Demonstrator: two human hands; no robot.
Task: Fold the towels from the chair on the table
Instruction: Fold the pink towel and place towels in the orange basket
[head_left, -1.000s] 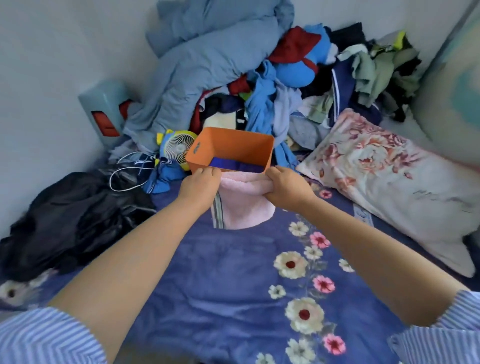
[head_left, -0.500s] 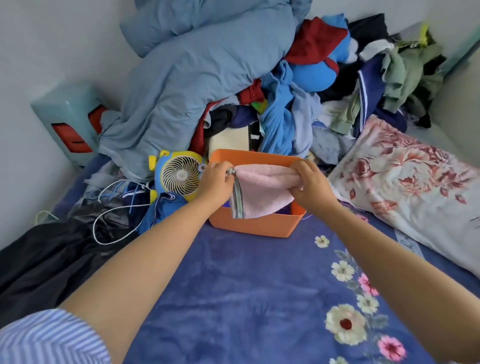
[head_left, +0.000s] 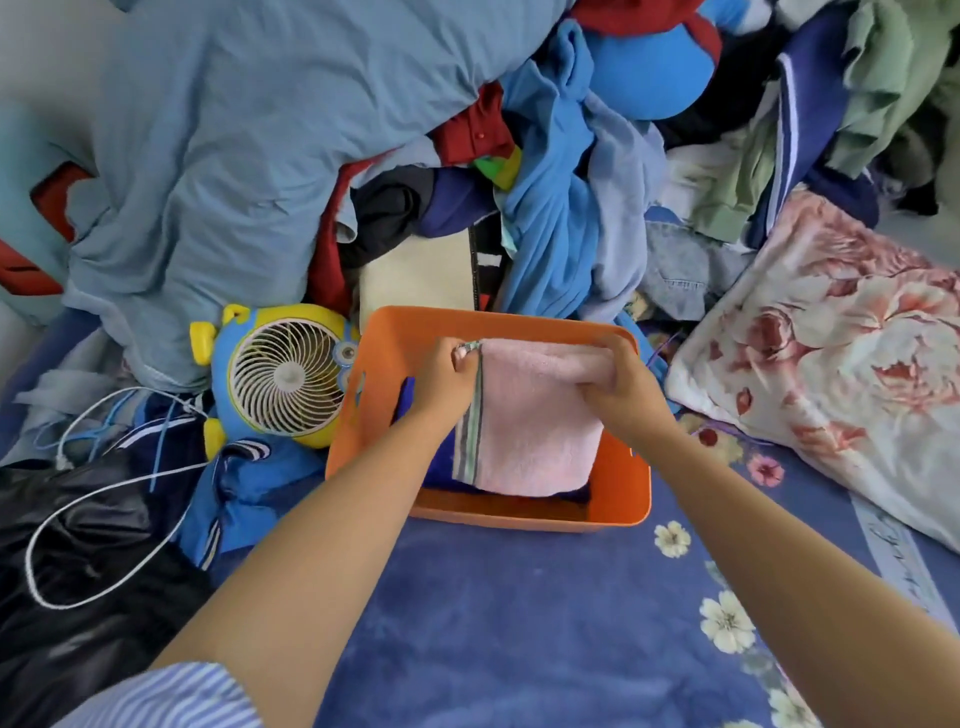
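Note:
A folded pink towel (head_left: 535, 421) with a striped grey-green edge hangs inside an orange plastic bin (head_left: 621, 486). My left hand (head_left: 444, 376) pinches its far left corner. My right hand (head_left: 621, 382) grips its far right end, fingers curled over the fold. A dark blue folded cloth (head_left: 441, 467) lies under the pink towel in the bin. The bin stands on a blue floral bedspread (head_left: 493, 623).
A yellow and blue toy fan (head_left: 283, 376) stands left of the bin, with white cords (head_left: 104, 499) and a black garment (head_left: 78, 597) beside it. A big heap of clothes (head_left: 519, 182) lies behind. A floral pillow (head_left: 831, 364) is on the right.
Both hands lifted the pink towel off the bedspread and carried it forward over the bin, then lowered it inside. The view has moved closer to the bin.

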